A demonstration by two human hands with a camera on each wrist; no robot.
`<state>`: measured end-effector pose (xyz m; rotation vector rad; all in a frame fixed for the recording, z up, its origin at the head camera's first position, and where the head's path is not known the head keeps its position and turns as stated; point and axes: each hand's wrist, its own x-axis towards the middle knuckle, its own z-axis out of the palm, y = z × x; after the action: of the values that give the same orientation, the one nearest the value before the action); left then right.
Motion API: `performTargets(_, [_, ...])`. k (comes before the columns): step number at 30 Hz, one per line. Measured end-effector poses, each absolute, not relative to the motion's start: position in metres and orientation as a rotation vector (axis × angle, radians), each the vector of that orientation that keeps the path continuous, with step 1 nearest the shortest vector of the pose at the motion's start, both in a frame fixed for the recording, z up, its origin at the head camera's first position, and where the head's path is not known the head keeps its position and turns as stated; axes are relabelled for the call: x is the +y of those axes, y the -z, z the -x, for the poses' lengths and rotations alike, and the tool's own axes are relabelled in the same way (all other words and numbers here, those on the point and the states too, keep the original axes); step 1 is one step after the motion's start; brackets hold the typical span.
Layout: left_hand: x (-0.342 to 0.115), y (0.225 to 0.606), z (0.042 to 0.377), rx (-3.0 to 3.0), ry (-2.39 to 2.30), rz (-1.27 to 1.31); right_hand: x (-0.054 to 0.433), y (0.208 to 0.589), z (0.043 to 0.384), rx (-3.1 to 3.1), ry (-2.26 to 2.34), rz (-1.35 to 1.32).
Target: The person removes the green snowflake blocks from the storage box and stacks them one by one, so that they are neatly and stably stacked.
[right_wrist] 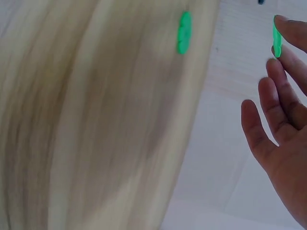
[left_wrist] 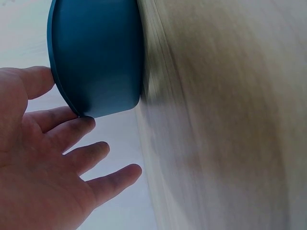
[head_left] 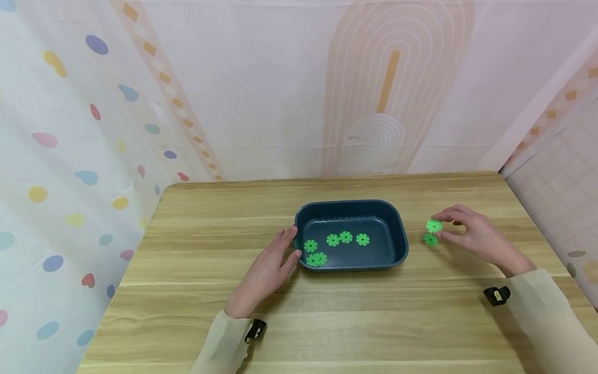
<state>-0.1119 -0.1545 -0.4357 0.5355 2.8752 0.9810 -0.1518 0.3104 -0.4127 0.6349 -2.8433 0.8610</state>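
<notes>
One left hand: spread, touching tray rim
Right hand: pinching notched green disc
Surface: room toward you

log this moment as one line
left hand: touching tray; right hand: pinching green disc above table; second disc: on table; in tray: more discs

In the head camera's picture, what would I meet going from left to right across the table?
Left hand → dark blue tray → green disc pinched in the fingertips → right hand.
</notes>
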Motion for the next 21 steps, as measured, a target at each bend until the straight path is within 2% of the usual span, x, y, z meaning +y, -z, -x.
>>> performTargets(21, [-0.153, 0.436, 0.111, 2.869, -0.986, -0.526, 0.315, 0.436, 0.160, -2.980, -0.822, -0.636])
